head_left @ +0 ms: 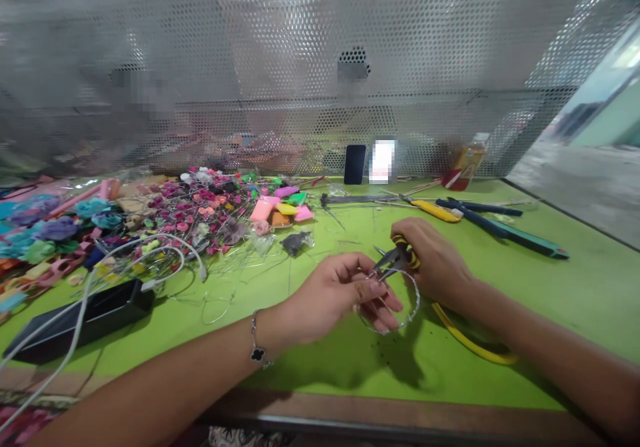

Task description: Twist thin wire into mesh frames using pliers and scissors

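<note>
My left hand (350, 287) pinches a thin silvery wire ring (416, 300) between thumb and fingers, above the front of the green tabletop. In my right hand (425, 253) are pliers (395, 259) with black and yellow handles. Their metal jaws point left and meet the ring beside my left fingertips. Whether the jaws are closed on the wire cannot be made out. Small dark specks lie on the table below the ring. A yellow curved strip (470, 341) rests under my right forearm.
Left are a black box (90, 320) with a white cable (83, 307) and a heap of colourful flower pieces (200, 207). Behind my hands stand a dark phone (355, 165) and a lit screen (383, 162). Cutters (480, 217), a green-handled tool (533, 239) and a bottle (467, 163) are at right.
</note>
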A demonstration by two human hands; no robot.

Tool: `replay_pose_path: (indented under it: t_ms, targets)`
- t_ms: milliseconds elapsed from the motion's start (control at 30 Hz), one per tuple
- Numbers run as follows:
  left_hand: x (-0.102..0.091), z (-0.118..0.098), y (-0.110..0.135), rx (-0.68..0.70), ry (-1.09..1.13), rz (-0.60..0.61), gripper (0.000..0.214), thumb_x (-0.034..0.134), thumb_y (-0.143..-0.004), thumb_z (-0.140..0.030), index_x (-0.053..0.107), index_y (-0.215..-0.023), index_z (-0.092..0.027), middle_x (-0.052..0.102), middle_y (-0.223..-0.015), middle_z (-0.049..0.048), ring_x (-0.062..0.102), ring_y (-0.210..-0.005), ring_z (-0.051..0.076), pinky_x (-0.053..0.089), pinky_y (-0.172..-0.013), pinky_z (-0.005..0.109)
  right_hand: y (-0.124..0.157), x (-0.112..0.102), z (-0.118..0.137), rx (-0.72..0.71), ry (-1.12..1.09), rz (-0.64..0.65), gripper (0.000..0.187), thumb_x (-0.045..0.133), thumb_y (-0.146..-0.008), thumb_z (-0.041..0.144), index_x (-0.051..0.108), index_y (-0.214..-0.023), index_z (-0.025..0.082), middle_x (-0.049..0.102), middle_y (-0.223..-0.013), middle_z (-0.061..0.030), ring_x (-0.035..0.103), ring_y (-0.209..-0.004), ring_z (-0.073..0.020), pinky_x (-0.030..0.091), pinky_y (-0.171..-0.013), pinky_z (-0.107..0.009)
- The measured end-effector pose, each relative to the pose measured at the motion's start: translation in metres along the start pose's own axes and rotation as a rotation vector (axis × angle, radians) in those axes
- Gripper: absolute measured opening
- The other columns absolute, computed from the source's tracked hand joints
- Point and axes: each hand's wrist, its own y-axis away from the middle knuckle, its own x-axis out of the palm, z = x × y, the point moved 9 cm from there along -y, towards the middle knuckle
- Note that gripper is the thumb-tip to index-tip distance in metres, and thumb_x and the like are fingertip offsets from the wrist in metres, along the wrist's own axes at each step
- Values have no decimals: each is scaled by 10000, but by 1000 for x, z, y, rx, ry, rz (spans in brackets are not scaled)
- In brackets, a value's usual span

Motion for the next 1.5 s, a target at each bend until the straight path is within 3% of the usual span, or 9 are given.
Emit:
replay_pose_path:
  t_ms: [133,267,500,667,867,1067,1300,1500]
  targets:
    - [2,-2,1,16,-3,5,440,930,-762,-429,597,-843,-153,787,-820,61,769,-670,166,615,-622,266,3,0,2,5,47,-1,290,569,-710,110,556,-957,262,690,-952,-112,639,-915,-311,476,-712,-376]
    - [-7,-11,2,120,-90,-115,443,918,-778,-436,585,-820,-147,781,-829,57,764,-725,150,611,-688,264,6,4,-1,65,116,26,204,567,-730,133,555,-893,255,655,-804,-70,597,-743,-258,360,-582,-329]
    - [-8,-8,0,89,3,-101,437,874,-832,-442,533,-911,-181,754,-974,58,768,-928,232,646,-727,364,-1,15,-22,113,-63,53,313,514,-731,73,556,-990,243,679,-956,-94,626,-891,-280,490,-772,-370]
    - [-14,-18,0,112,62,-175,456,914,-795,-305,481,-882,-193,741,-948,24,765,-867,193,575,-620,245,5,23,-46,190,-172,101,284,532,-721,99,548,-956,258,681,-897,-60,633,-814,-266,490,-728,-368]
    - [-16,-28,1,189,118,-197,413,909,-790,-219,505,-865,-180,705,-950,-10,766,-857,172,583,-627,239,9,25,-27,97,-291,96,311,533,-723,79,536,-974,263,668,-879,-45,627,-783,-254,477,-690,-356]
    - [-13,-31,2,244,74,-200,441,927,-774,-271,501,-838,-175,693,-976,-11,748,-838,158,622,-647,269,9,18,-2,-5,-284,19,372,518,-715,47,500,-1011,271,637,-905,-48,613,-796,-253,459,-672,-351]
    - [-11,-34,3,306,95,-169,463,894,-810,-211,433,-783,-175,689,-949,-20,767,-881,173,636,-665,268,9,15,-3,0,-279,-31,428,501,-715,5,488,-1056,263,601,-963,-63,601,-853,-258,487,-737,-374]
    - [-11,-32,2,315,62,-168,461,895,-809,-227,437,-789,-177,681,-969,-18,752,-858,161,638,-665,273,10,19,2,-8,-275,-2,412,500,-712,-10,468,-1020,263,582,-911,-41,571,-799,-238,462,-683,-345]
